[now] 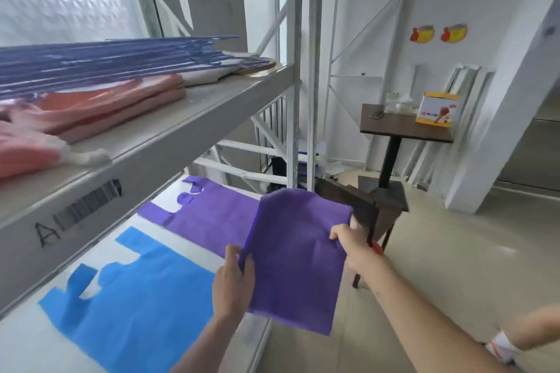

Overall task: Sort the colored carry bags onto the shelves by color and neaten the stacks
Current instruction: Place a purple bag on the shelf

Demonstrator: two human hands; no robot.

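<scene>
Purple bag (298, 254) (flat) beside shelf

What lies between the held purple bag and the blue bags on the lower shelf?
In the head view, only bare white shelf and the left hand gripping the held purple bag separate it from the blue bags.

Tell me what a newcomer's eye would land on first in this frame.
The purple bag held up in the centre, gripped by the left hand and right hand. Then the blue bags and more purple bags lying flat on the lower shelf at left.
</scene>
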